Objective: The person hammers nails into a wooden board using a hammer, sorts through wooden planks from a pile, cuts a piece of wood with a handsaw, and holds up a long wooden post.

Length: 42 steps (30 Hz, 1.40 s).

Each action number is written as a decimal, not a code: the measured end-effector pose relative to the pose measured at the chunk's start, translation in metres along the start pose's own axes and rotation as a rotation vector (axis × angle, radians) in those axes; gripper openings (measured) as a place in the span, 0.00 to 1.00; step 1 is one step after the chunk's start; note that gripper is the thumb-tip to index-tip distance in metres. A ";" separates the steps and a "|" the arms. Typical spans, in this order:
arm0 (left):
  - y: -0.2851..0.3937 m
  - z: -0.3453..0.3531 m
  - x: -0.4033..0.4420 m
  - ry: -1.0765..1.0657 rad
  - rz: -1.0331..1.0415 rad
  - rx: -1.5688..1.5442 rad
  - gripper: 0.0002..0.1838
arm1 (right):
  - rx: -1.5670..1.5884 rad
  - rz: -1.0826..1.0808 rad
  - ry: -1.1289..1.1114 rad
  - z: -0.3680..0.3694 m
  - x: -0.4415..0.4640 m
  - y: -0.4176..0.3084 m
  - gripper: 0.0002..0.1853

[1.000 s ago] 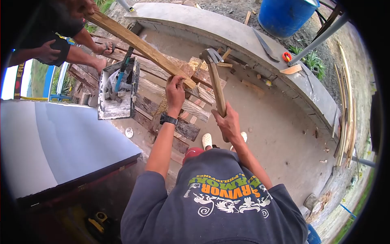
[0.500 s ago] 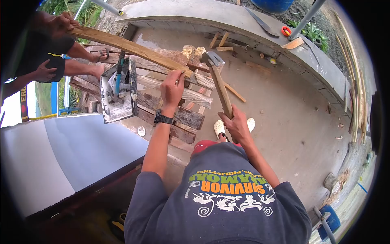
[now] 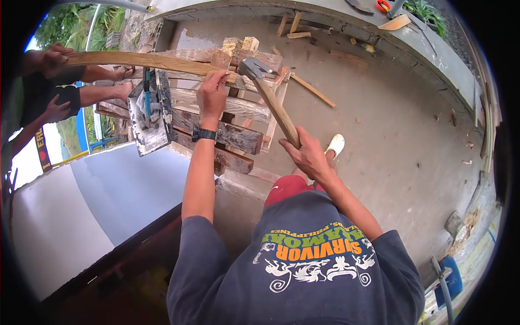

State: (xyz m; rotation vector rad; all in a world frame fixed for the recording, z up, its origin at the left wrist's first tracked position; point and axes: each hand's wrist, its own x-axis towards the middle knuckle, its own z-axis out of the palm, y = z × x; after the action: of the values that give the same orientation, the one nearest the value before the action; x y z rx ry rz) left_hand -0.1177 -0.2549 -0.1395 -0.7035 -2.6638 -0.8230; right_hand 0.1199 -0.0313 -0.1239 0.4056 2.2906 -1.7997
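My right hand (image 3: pixel 309 154) is wrapped round the wooden handle of a claw hammer (image 3: pixel 275 107), whose metal head is up beside the end of a long wooden plank (image 3: pixel 146 60). At that end of the plank my left hand (image 3: pixel 212 100) is closed, thumb and fingertips pinched against the wood. Whatever small thing the pinch holds, if anything, is too small to make out. Another person's hand (image 3: pixel 55 58) grips the plank's far left end. Below the plank stands a pallet-like stack of wooden slats (image 3: pixel 233 135).
A mortar-stained tray (image 3: pixel 153 135) with a blue-handled tool sits on the slats at left. Loose wood pieces (image 3: pixel 314 90) lie on the concrete floor. A low concrete ledge (image 3: pixel 428 54) curves along the back, and a pale panel (image 3: pixel 124 189) is at lower left.
The view has shifted. The hammer head is closer to my left hand and the plank's end. My left hand still pinches there, and the other person still holds the far end.
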 end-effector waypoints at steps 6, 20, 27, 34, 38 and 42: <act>-0.005 0.007 0.000 0.068 0.096 -0.023 0.05 | 0.001 -0.132 0.107 0.030 0.001 0.016 0.22; -0.010 0.016 -0.012 0.185 0.183 0.171 0.05 | 0.008 -0.044 0.140 0.059 0.005 0.005 0.22; -0.012 0.023 -0.014 0.237 0.186 0.203 0.04 | 0.070 -0.150 0.160 0.075 0.005 0.013 0.19; -0.015 0.025 -0.018 0.224 0.197 0.162 0.04 | -0.026 -0.126 0.112 0.069 0.011 0.011 0.18; -0.014 0.024 -0.018 0.201 0.155 0.228 0.05 | 0.012 -0.104 0.114 0.071 0.018 0.020 0.17; -0.006 0.023 -0.021 0.248 0.134 0.057 0.09 | -0.007 -0.150 0.128 0.056 0.018 0.014 0.16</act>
State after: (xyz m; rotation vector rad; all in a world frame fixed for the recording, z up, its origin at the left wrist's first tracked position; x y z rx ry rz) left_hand -0.1055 -0.2530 -0.1688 -0.7066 -2.3823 -0.7426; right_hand 0.1073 -0.0813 -0.1560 0.3672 2.4741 -1.8847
